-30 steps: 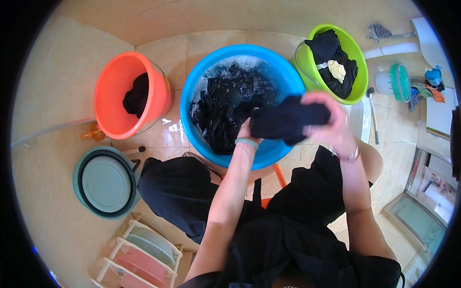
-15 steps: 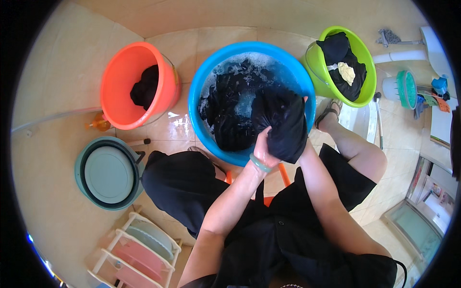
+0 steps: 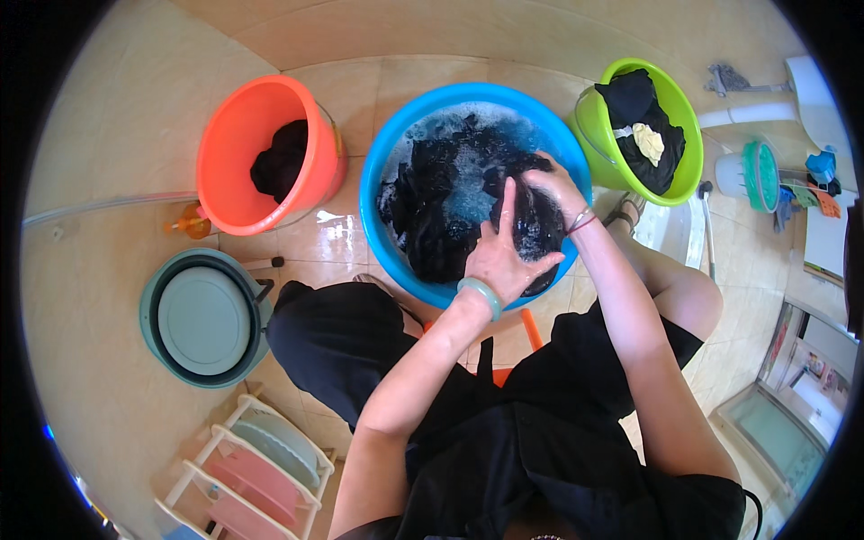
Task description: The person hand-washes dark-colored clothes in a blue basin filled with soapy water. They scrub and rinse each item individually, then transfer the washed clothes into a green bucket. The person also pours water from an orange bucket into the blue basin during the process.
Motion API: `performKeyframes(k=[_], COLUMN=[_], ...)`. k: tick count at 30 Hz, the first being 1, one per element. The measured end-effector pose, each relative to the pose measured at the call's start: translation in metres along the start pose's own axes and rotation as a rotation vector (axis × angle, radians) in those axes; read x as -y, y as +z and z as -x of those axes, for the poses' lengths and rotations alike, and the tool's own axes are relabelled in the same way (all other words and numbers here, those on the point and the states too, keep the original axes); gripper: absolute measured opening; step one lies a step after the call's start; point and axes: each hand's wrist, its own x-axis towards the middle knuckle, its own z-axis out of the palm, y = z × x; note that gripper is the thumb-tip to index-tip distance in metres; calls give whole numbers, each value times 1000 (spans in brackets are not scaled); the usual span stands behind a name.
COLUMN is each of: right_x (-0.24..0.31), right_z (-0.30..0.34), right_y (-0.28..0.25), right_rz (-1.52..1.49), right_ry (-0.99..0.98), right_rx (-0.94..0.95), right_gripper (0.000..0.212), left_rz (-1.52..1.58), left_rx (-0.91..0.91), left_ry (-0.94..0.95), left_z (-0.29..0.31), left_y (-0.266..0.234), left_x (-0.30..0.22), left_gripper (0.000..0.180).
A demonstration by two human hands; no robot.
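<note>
Beside blue basin [image 3: 387, 225], orange bucket [image 3: 225, 180], green bucket [image 3: 688, 144], grey tub [image 3: 153, 346]

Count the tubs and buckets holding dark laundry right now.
3: the orange bucket at left, the blue basin in the middle under both hands, the green bucket at right. More could lie outside the view.

Glossy beige floor tiles [image 3: 108, 360] catch bright light, a wet patch [image 3: 328, 220] shining. A white slatted rack [image 3: 256, 468] stands lower left; possibly a glass-fronted cabinet [image 3: 774, 432] at right.
</note>
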Motion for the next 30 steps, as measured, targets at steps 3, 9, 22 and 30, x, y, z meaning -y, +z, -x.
performKeyframes(k=[3,9,22,30], right_x=[2,-19,-35,-26], right_z=[0,2,-13,14], right_y=[14,38,-36,25], right_rz=[450,1118,-296,-1033], right_ry=[-129,-218,-48,-239], right_rx=[-91,-336,135,626], right_gripper=[41,56,57,72], left_rz=[-89,75,2092,2587], left_rx=[-5,6,631,753], left_ry=[-1,-30,-288,-185], left_z=[-11,-43,-18,9], left_y=[18,49,21,43], left_x=[18,61,46,21], left_gripper=[124,124,41,46])
